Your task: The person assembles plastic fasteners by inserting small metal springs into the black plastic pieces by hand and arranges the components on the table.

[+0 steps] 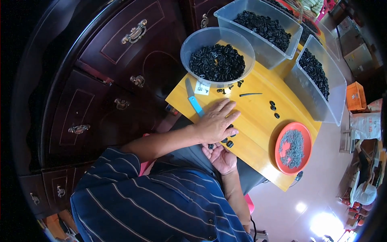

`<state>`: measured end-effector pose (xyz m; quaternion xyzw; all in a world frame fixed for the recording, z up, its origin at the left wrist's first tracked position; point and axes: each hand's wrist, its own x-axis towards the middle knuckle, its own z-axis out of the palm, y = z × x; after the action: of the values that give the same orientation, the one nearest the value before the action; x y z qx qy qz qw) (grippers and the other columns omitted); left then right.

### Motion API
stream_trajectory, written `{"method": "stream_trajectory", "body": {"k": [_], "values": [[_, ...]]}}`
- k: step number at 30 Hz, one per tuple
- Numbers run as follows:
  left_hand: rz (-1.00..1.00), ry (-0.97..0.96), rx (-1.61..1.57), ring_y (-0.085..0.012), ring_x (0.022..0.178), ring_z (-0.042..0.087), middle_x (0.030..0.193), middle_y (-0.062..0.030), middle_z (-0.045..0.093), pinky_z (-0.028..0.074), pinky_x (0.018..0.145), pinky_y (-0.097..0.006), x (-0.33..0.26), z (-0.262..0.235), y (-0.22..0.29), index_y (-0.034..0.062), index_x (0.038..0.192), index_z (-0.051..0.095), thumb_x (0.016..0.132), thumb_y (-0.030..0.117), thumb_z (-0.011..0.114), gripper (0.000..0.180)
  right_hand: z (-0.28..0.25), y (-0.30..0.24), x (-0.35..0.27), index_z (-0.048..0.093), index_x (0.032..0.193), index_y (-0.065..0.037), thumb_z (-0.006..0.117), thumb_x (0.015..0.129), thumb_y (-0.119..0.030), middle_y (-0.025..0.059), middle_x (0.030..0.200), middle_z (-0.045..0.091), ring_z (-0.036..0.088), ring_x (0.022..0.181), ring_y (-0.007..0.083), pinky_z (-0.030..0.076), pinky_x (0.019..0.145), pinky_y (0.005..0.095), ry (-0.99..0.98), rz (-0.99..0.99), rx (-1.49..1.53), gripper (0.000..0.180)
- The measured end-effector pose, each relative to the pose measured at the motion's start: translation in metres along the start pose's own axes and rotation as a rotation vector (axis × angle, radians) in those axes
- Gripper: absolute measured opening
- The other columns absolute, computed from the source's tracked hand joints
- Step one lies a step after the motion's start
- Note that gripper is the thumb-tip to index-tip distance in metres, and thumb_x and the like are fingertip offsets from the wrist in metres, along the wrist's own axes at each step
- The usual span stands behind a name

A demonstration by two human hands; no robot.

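My left hand [217,123] lies palm down on the yellow table [258,115], fingers spread, partly covering small black oval ring-shaped pieces [229,144] near the front edge. Just below that edge, my right hand [222,159] is turned palm up with its fingers loosely apart. One black piece [211,146] is by its fingertips; whether it touches them I cannot tell. A knife with a blue handle [196,105] rests beside my left hand, its blade pointing away. Beyond it stands a clear round bowl [187,66] of black ring pieces.
Two clear bins [231,24] [336,94] of black pieces stand at the back and right. An orange-red plate [278,155] holds small grey bits. A thin black strip [250,94] and several loose black pieces [273,105] lie on the table. A dark wooden cabinet [109,92] flanks the left.
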<state>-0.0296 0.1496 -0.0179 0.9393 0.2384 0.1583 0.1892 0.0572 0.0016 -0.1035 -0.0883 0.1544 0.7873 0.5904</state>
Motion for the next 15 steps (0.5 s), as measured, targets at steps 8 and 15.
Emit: {"method": "stream_trajectory", "body": {"k": [8, 15], "values": [[0.055, 0.091, -0.104, -0.0440, 0.141, 0.038, 0.152, -0.0248, 0.040, 0.034, 0.116, -0.051, -0.010, -0.023, -0.037, 0.0024, 0.144, 0.048, 0.093, 0.035, 0.069, 0.063, 0.003, 0.000, 0.005, 0.047, 0.146, 0.002, 0.043, 0.105, -0.049, 0.0230, 0.141, 0.059, 0.058, 0.128, 0.0392, 0.046, 0.110, 0.0501, -0.021, 0.006, -0.047, 0.065], [0.016, -0.010, -0.156, -0.0419, 0.141, 0.040, 0.152, -0.0243, 0.042, 0.034, 0.116, -0.050, -0.024, -0.035, -0.048, 0.0012, 0.145, 0.048, 0.094, 0.031, 0.068, 0.062, -0.003, 0.000, 0.008, 0.047, 0.147, 0.002, 0.043, 0.105, -0.049, 0.0239, 0.140, 0.058, 0.059, 0.127, 0.0382, 0.046, 0.110, 0.0500, -0.013, 0.000, -0.052, 0.065]]}}
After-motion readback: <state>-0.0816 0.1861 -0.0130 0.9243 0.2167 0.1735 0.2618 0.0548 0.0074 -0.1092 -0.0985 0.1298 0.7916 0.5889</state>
